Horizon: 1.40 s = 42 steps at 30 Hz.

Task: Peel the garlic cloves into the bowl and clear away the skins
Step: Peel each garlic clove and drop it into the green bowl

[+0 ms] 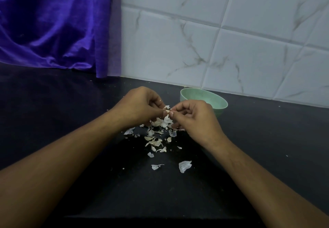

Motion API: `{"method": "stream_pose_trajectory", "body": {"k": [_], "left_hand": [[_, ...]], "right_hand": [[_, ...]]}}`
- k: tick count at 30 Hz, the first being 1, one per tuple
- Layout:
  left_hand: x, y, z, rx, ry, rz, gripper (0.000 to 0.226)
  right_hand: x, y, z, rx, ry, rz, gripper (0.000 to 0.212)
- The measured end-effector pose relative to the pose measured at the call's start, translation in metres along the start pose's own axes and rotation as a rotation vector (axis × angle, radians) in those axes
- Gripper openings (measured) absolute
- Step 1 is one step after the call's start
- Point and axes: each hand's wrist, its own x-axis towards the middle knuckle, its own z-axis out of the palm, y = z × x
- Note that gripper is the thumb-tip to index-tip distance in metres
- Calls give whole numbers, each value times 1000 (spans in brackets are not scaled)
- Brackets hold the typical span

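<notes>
Both hands meet above the dark worktop (249, 138) — left hand (140, 106) and right hand (192, 116) pinch one garlic clove (167, 111) over scattered skins (156, 138), green bowl (219, 103) just behind.

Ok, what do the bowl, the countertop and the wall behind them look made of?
The bowl looks like matte pale green plastic or melamine: even colour, thick rim, no glare. It could also be ceramic. The countertop looks like dark polished stone, perhaps granite, with a faint speckle and a soft sheen. The wall is glossy white tile with printed grey marble veining and visible grout lines.
</notes>
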Motion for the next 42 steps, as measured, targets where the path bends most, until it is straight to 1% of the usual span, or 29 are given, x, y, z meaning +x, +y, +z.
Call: {"method": "stream_pose_trajectory", "body": {"k": [3, 5, 8, 11, 14, 17, 21, 27, 29, 31, 34, 37, 42], "left_hand": [[1, -1, 0, 53, 22, 20, 6], [1, -3, 2, 134, 40, 76, 10], [0, -3, 6, 266, 67, 161, 11], [-4, 1, 6, 393, 97, 198, 12], [-6, 4, 6, 512, 124, 241, 14], [-7, 5, 6, 569, 146, 262, 16], [-7, 6, 7, 554, 161, 269, 14], [-8, 7, 10, 516, 200, 317, 11], [-8, 8, 11, 508, 217, 338, 11], [-8, 8, 11, 481, 232, 364, 10], [-8, 6, 9, 429, 233, 373, 10], [-5, 3, 7, 351, 225, 357, 9], [-1, -1, 3, 304, 230, 355, 9]], "right_hand": [[-1, -1, 0, -122, -2, -44, 8], [-1, -2, 0, -187, -1, -68, 12], [-2, -2, -1, -227, 13, -90, 12], [-3, -3, -1, -269, 12, -115, 12], [-4, -3, 0, -274, 8, -111, 11], [-3, -4, 1, -212, 14, -69, 10], [-4, -7, 1, -201, 12, -56, 11], [-6, -9, 0, -147, 69, -44, 12], [-6, -9, 1, -95, 83, -19, 9], [-5, -9, 0, 20, 88, 27, 8], [-5, -7, -3, 163, 51, 78, 10], [-4, -7, -4, 257, 5, 111, 13], [-3, -9, -6, 272, -34, 105, 7]]}}
